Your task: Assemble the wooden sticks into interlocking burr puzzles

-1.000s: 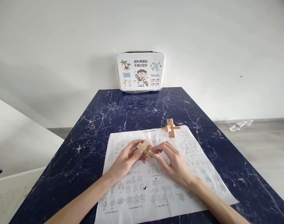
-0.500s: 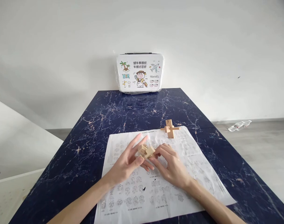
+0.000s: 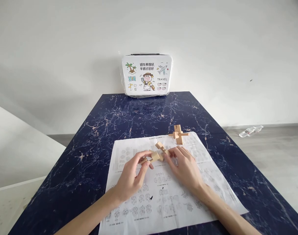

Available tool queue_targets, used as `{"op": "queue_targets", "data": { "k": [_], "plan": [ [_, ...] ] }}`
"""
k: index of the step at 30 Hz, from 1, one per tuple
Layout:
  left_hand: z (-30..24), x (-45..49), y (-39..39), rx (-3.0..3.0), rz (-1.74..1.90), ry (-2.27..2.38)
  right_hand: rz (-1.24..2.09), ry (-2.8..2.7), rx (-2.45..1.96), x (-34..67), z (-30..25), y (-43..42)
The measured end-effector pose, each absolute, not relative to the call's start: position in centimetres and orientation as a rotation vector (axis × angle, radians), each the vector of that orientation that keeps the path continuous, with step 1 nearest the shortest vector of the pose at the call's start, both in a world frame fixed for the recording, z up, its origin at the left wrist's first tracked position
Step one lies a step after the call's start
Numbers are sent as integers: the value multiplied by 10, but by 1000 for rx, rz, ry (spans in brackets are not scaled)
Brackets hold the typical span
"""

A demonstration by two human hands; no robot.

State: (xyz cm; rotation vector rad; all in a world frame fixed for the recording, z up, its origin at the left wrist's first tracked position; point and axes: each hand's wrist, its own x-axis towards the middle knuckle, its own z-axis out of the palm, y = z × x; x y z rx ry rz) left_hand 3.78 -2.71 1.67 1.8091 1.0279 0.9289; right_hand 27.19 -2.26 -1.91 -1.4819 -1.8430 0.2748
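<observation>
Over the printed sheet, my left hand [image 3: 133, 171] pinches a pale notched wooden puzzle piece [image 3: 155, 156] between thumb and fingers; a dark mark shows on its left end. My right hand [image 3: 184, 164] is closed on a second notched wooden puzzle piece [image 3: 159, 145], which slants up to the left from the fingertips. The two pieces are close together, and I cannot tell whether they touch. More pale wood shows just behind the left piece, partly hidden. A cross-shaped wooden assembly [image 3: 179, 139] marked with a numeral lies beyond my right hand.
The creased instruction sheet [image 3: 178, 217] covers the near part of the dark blue marbled table [image 3: 90, 143]. A white cartoon-printed case [image 3: 147, 76] in clear plastic stands at the far edge against the wall. A clear plastic bottle [image 3: 251, 131] lies on the floor at right.
The wooden pieces, bunched together between both hands before, are now apart, one in each hand. My left fingers have closed from a spread pose, and my right hand has shifted slightly right.
</observation>
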Motion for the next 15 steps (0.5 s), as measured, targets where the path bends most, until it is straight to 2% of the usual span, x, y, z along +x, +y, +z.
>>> {"op": "queue_targets", "data": {
  "k": [6, 15],
  "plan": [
    [13, 38, -25, 1923, 667, 974, 313, -1899, -1470, 271, -19, -23],
    [9, 40, -27, 2300, 712, 1002, 367, -1977, -1357, 268, -23, -27]
  ]
}}
